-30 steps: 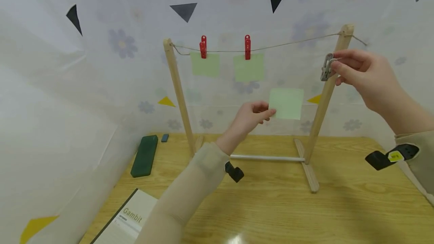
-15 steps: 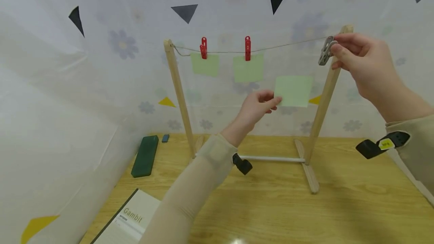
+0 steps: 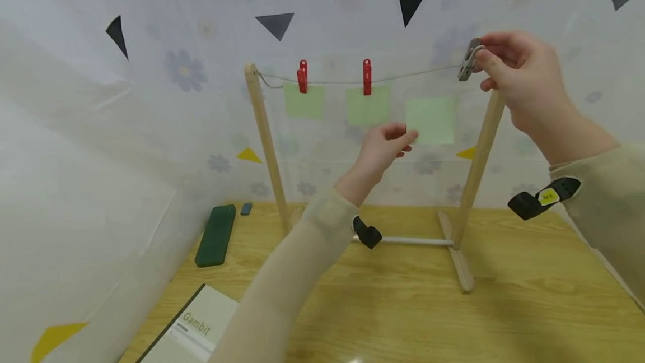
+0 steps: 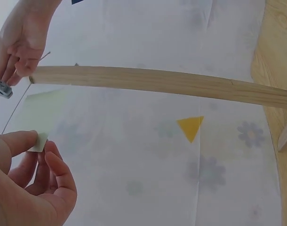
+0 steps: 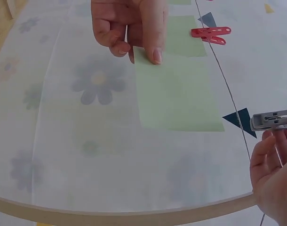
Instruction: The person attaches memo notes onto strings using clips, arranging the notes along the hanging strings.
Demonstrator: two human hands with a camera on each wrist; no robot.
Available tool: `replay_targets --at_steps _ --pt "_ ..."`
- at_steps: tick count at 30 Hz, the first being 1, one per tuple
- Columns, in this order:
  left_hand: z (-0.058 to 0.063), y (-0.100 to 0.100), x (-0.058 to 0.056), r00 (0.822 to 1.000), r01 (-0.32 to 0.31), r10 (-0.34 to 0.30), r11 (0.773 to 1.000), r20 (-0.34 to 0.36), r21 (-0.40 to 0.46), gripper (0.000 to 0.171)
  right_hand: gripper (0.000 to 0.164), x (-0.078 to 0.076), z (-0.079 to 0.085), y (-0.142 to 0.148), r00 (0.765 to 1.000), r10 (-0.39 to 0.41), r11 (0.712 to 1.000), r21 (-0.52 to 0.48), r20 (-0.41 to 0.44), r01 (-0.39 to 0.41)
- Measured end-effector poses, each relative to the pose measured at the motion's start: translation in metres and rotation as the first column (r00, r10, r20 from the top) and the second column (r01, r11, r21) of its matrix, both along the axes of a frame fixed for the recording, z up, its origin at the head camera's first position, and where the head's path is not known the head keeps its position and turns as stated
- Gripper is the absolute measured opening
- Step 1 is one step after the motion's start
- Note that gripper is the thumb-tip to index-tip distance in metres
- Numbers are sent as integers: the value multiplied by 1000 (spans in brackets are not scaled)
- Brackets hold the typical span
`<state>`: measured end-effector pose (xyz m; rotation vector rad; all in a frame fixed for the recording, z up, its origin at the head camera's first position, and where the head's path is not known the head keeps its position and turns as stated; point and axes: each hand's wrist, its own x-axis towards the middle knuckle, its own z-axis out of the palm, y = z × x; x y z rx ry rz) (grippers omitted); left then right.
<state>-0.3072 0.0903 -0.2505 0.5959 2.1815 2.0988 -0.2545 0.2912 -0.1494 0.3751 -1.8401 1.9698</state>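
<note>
My left hand (image 3: 380,147) pinches a pale green paper note (image 3: 432,121) by its lower left corner, thumb in front. The note hangs flat in the air just below the string (image 3: 420,73). Up at the right, my right hand (image 3: 524,74) holds a grey clothespin (image 3: 470,59) between thumb and fingers, close to the string near the right post. In the right wrist view the clothespin (image 5: 271,120) is apart from the note (image 5: 179,94). Two red clothespins (image 3: 302,76) (image 3: 367,77) hold two other green notes (image 3: 304,102) (image 3: 368,106) on the string.
The string runs between a left wooden post (image 3: 264,133) and a right wooden post (image 3: 481,156), joined low by a white rod (image 3: 415,241). On the table (image 3: 403,307) at left lie a green case (image 3: 215,235), a small blue block (image 3: 246,209) and a notebook (image 3: 194,324).
My left hand has raised the note towards the string, first moving right. My right hand has lifted the grey clothespin up and to the left, to string height.
</note>
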Motion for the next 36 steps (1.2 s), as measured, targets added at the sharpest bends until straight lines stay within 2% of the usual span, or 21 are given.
replay_targets --at_steps 7,13,18,28,32,36 --pt "6 7 -2 1000 3 -2 1000 10 -4 20 38 -4 10 -4 999 0 995 104 40 -4" --pt "11 11 -4 1000 -10 10 1000 20 -7 21 35 -8 18 -8 997 -49 975 221 68 33" --pt "12 14 -4 999 -31 31 999 18 24 21 37 -10 23 -12 988 -117 947 312 97 82" --pt "15 16 -8 999 -51 51 998 -4 32 20 28 -20 24 -19 984 -150 919 381 97 103" --pt "17 17 -9 999 -46 47 997 -13 62 20 27 -21 24 -18 981 -155 920 378 114 102" --pt "17 18 -10 999 -46 47 998 -10 49 20 28 -22 23 -17 980 -151 924 370 132 93"
